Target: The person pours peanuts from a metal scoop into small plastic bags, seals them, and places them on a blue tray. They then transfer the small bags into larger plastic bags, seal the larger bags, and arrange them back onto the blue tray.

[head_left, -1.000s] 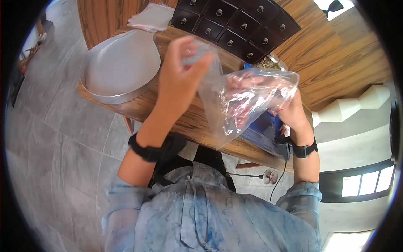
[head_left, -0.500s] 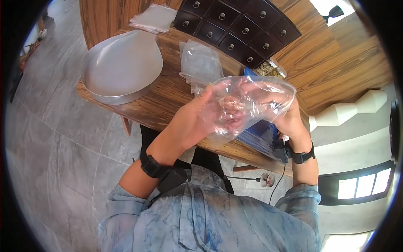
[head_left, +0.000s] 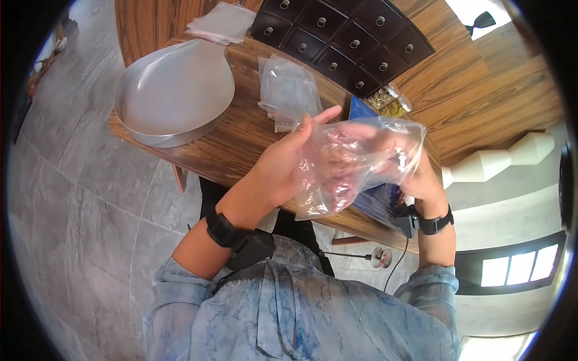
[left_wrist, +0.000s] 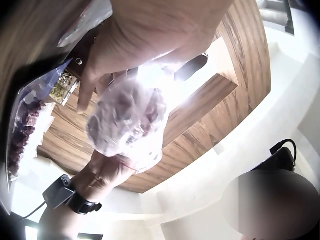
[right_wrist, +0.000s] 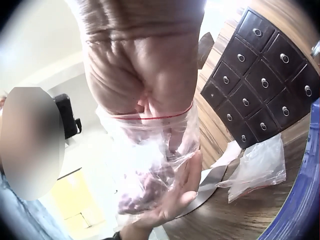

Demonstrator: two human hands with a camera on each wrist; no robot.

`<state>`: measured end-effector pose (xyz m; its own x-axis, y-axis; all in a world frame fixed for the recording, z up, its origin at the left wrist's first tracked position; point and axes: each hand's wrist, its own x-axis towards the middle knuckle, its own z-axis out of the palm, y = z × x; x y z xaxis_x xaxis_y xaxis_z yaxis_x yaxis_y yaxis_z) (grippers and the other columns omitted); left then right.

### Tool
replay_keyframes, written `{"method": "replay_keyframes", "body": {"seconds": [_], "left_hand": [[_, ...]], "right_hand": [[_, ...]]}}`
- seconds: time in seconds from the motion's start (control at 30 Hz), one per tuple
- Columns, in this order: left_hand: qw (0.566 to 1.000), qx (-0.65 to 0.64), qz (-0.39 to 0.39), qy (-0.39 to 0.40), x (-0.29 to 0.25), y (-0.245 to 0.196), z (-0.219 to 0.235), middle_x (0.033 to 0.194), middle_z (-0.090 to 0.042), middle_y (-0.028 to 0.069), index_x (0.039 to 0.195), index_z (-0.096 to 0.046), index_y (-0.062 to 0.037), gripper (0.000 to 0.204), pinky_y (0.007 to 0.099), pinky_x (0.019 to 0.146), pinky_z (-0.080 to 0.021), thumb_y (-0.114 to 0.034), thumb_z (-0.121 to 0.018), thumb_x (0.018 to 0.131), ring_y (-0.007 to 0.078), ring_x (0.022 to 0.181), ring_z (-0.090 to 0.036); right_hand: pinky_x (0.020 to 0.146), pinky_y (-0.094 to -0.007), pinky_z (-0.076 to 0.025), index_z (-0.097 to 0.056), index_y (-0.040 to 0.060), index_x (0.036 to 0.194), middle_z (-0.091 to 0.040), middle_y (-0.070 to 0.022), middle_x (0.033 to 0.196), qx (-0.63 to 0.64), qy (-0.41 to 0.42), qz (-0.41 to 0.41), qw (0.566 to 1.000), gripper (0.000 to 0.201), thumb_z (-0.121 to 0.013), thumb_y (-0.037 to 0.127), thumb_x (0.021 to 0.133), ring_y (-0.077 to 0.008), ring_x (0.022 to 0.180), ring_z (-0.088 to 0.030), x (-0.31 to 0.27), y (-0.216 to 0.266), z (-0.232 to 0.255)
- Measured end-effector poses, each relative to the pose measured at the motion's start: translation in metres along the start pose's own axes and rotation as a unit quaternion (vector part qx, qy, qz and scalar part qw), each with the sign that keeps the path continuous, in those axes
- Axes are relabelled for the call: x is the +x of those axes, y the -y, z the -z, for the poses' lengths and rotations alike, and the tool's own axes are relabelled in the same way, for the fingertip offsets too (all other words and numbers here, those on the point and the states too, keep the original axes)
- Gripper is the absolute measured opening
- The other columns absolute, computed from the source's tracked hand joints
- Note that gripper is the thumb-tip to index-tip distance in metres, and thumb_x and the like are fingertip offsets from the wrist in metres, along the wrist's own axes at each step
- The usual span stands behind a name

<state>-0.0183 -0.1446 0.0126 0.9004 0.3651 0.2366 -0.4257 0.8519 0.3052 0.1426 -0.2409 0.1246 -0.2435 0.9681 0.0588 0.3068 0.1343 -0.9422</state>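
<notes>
A clear zip bag (head_left: 385, 162) with a red line at its mouth is drawn over my right hand (head_left: 391, 144). Its fingers show through the crinkled, shiny film and reach toward the bag's far end. In the right wrist view the mouth of the bag (right_wrist: 155, 132) lies across the palm, and pinkish shapes show lower in it. My left hand (head_left: 283, 165) rests against the bag's closed end from outside, its thumb and index finger straight. Glare hides part of the bag in the left wrist view.
More clear bags (head_left: 289, 84) lie on the wooden table (head_left: 241, 144), near a metal scoop-shaped tray (head_left: 174, 90). A pale stack (head_left: 223, 24) and a dark drawer cabinet (head_left: 343, 42) stand behind. To the right are a blue tray (left_wrist: 22, 100) with dark red dried pieces and glass jars (head_left: 394, 99).
My left hand has come down from the loose bags to the closed end of the bag over my right hand. That bag's film has spread and shifted; my right hand stays nearly in place.
</notes>
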Motion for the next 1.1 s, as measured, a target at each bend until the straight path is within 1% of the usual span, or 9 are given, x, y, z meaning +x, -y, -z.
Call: {"method": "replay_keyframes", "body": {"seconds": [0.03, 0.13, 0.17, 0.33, 0.43, 0.5, 0.57, 0.73, 1.1], "left_hand": [[1.0, -0.02, 0.0, -0.001, 0.0, 0.002, -0.002, 0.111, -0.056, 0.0082, 0.147, -0.021, -0.0126, 0.055, 0.0381, 0.081, -0.052, -0.043, -0.027, 0.101, 0.0217, 0.091, -0.061], [0.992, -0.017, -0.007, 0.124, 0.005, 0.002, 0.035, 0.109, -0.056, 0.0092, 0.147, -0.022, -0.0124, 0.06, 0.0378, 0.081, -0.052, -0.047, -0.03, 0.099, 0.022, 0.092, -0.062], [0.997, 0.009, -0.005, 0.074, 0.003, -0.001, 0.027, 0.112, -0.055, 0.0105, 0.147, -0.023, -0.0124, 0.062, 0.0394, 0.085, -0.05, -0.05, -0.031, 0.098, 0.0233, 0.097, -0.061], [0.994, -0.098, 0.052, -0.026, 0.0, -0.003, 0.004, 0.127, -0.05, 0.0144, 0.146, -0.025, -0.0125, 0.074, 0.0548, 0.103, -0.035, -0.063, -0.027, 0.093, 0.0319, 0.119, -0.049], [0.97, -0.215, 0.051, 0.097, 0.002, 0.018, 0.02, 0.134, -0.047, 0.0126, 0.145, -0.027, -0.012, 0.076, 0.0652, 0.104, -0.024, -0.066, -0.022, 0.091, 0.0367, 0.125, -0.042], [0.991, 0.037, -0.037, 0.125, -0.003, 0.027, 0.015, 0.135, -0.046, 0.0108, 0.142, -0.031, -0.0111, 0.076, 0.0685, 0.103, -0.022, -0.066, -0.018, 0.091, 0.0382, 0.125, -0.041], [0.982, 0.13, -0.068, 0.117, -0.004, 0.029, 0.014, 0.13, -0.047, 0.0089, 0.138, -0.034, -0.0109, 0.068, 0.0669, 0.101, -0.025, -0.059, -0.023, 0.092, 0.0357, 0.12, -0.043], [0.999, -0.035, -0.005, 0.028, 0.002, 0.033, 0.022, 0.105, -0.056, 0.004, 0.125, -0.043, -0.0121, 0.039, 0.0508, 0.095, -0.044, -0.024, -0.058, 0.092, 0.0194, 0.093, -0.055], [0.998, -0.03, -0.041, -0.045, 0.003, 0.027, 0.028, 0.102, -0.055, 0.004, 0.124, -0.042, -0.016, 0.036, 0.049, 0.095, -0.045, -0.021, -0.058, 0.092, 0.0146, 0.086, -0.055]], "right_hand": [[0.098, -0.0441, -0.043, -0.056, 0.0067, 0.082, -0.051, -0.0239, 0.13, -0.015, -0.021, 0.016, 1.0, 0.013, -0.067, 0.012, 0.082, -0.0355, 0.119, -0.052, 0.003, 0.0, -0.001], [0.095, -0.0382, -0.044, -0.053, 0.0039, 0.083, -0.048, -0.0136, 0.137, -0.309, 0.057, 0.034, 0.949, 0.012, -0.058, 0.012, 0.089, -0.0234, 0.118, -0.052, 0.002, -0.006, 0.005], [0.092, -0.0367, -0.046, -0.054, 0.0037, 0.084, -0.056, -0.011, 0.129, -0.328, 0.038, 0.039, 0.943, 0.013, -0.058, 0.014, 0.091, -0.0213, 0.113, -0.056, 0.003, -0.003, 0.003], [0.088, -0.0333, -0.048, -0.052, 0.0039, 0.084, -0.064, -0.0122, 0.114, -0.253, -0.085, 0.004, 0.964, 0.014, -0.061, 0.014, 0.089, -0.0202, 0.104, -0.06, -0.004, 0.008, 0.001], [0.086, -0.0327, -0.05, -0.052, 0.005, 0.085, -0.062, -0.0158, 0.116, -0.195, -0.126, 0.06, 0.971, 0.013, -0.06, 0.014, 0.09, -0.0213, 0.103, -0.06, -0.001, -0.007, 0.003], [0.084, -0.0311, -0.051, -0.051, 0.0047, 0.085, -0.062, -0.0156, 0.116, -0.159, -0.144, 0.035, 0.976, 0.014, -0.06, 0.014, 0.09, -0.0199, 0.103, -0.06, -0.002, -0.009, 0.003], [0.083, -0.0297, -0.051, -0.052, 0.004, 0.086, -0.062, -0.015, 0.117, -0.118, -0.138, 0.023, 0.983, 0.013, -0.061, 0.013, 0.089, -0.0186, 0.102, -0.061, -0.002, -0.013, 0.003], [0.083, -0.0287, -0.051, -0.058, 0.0018, 0.092, -0.062, -0.0124, 0.117, -0.182, -0.065, 0.005, 0.981, 0.007, -0.061, 0.005, 0.087, -0.0168, 0.101, -0.061, 0.002, -0.011, 0.008], [0.08, -0.0266, -0.047, -0.065, 0.0008, 0.092, -0.068, -0.005, 0.097, -0.187, -0.185, -0.062, 0.963, 0.014, -0.068, 0.011, 0.084, -0.0121, 0.088, -0.06, -0.002, 0.0, 0.015]]}}
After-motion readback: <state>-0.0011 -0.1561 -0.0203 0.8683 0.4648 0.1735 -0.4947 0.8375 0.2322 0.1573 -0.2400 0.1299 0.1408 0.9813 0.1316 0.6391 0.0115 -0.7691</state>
